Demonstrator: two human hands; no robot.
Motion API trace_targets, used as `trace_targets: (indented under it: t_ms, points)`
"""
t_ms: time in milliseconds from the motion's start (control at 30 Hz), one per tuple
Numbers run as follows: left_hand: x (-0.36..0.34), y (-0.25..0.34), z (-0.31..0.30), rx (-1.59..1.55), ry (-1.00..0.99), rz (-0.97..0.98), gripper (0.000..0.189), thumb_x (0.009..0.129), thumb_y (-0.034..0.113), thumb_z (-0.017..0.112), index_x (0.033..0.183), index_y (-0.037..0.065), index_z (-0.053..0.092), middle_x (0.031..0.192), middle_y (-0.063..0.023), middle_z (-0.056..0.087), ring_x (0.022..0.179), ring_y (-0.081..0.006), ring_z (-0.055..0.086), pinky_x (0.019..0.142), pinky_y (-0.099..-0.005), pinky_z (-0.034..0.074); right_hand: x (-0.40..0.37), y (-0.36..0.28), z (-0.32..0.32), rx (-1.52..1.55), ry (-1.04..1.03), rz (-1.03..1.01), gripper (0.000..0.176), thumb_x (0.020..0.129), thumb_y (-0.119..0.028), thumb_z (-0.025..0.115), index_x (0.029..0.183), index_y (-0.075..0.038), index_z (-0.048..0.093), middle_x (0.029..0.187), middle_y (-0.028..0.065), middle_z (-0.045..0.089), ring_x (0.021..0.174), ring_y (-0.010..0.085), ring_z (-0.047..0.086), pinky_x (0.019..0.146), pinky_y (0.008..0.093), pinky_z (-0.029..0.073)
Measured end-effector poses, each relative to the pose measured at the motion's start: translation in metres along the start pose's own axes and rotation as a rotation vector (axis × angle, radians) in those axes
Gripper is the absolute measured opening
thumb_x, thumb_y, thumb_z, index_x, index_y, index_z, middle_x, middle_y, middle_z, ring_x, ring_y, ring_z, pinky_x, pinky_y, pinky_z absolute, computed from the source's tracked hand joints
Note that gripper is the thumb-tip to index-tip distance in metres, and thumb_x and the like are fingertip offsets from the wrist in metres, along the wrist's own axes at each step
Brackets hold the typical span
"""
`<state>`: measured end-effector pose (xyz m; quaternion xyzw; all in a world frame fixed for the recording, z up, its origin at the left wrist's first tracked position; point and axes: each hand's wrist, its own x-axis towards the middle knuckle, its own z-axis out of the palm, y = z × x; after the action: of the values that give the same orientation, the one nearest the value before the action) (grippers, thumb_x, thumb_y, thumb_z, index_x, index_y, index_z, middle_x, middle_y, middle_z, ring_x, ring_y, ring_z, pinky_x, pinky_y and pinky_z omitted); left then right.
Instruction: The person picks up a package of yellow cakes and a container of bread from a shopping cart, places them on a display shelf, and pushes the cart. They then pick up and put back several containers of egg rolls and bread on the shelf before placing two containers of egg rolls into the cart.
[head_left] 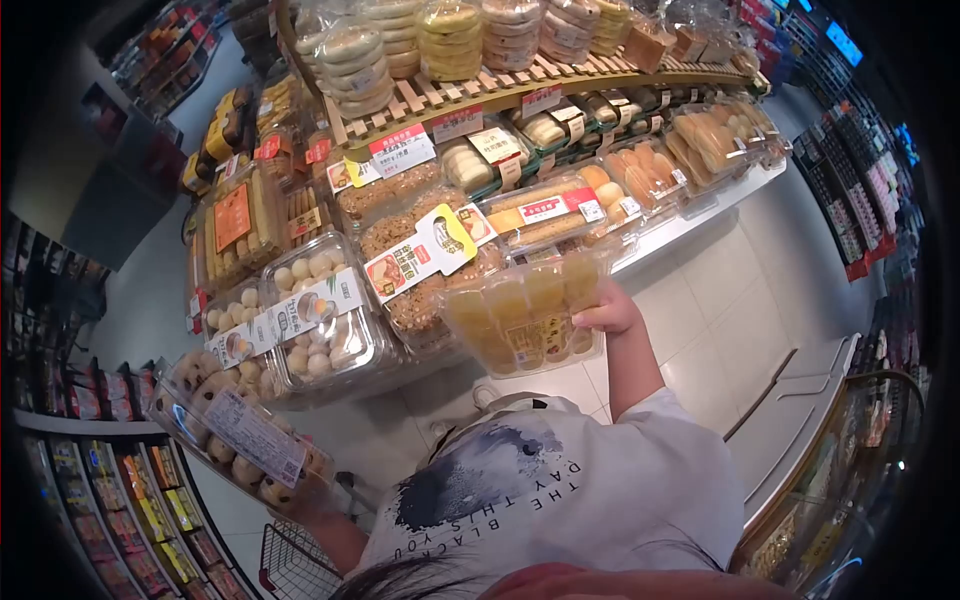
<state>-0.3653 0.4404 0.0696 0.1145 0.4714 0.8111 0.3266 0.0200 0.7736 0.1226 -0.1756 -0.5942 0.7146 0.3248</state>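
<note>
My right hand (612,312) grips the side edge of a clear plastic pack of yellow pastries (525,315), with the thumb on its near face. That pack is held up in front of the bread display, tilted. At lower left, my left hand (312,500) holds the lower end of a clear box of round baked goods with dark spots (235,430); a white printed label with a square code lies across it. Most of the left fingers are hidden behind the box. Just beyond it on the display are boxes of small round balls (325,345) and seeded bread (400,245).
A slatted wooden shelf (480,98) carries bagged stacks of flat round breads. Below it stand boxed rolls (645,170) and price cards (402,150). A wire basket (295,565) sits at lower left. Tiled floor (700,290) runs along the right; more shelves (130,500) stand left.
</note>
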Motion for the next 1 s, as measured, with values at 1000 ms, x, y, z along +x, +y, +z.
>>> trace_targets:
  t_ms: [1000]
  points:
    - [-0.008,-0.126,0.35,0.105,-0.652,-0.474,0.042,0.077,0.017,0.056,0.112,-0.003,0.044,0.106,-0.0119,0.054,0.099,-0.0209,0.053,0.084,-0.0351,0.043,-0.341,-0.003,-0.094,0.948,1.441,-0.542,0.047,0.081,-0.014,0.037,0.126,-0.003,0.032,0.127,0.0161,0.037,0.118,0.0324,0.035,0.1,0.0492,0.023]
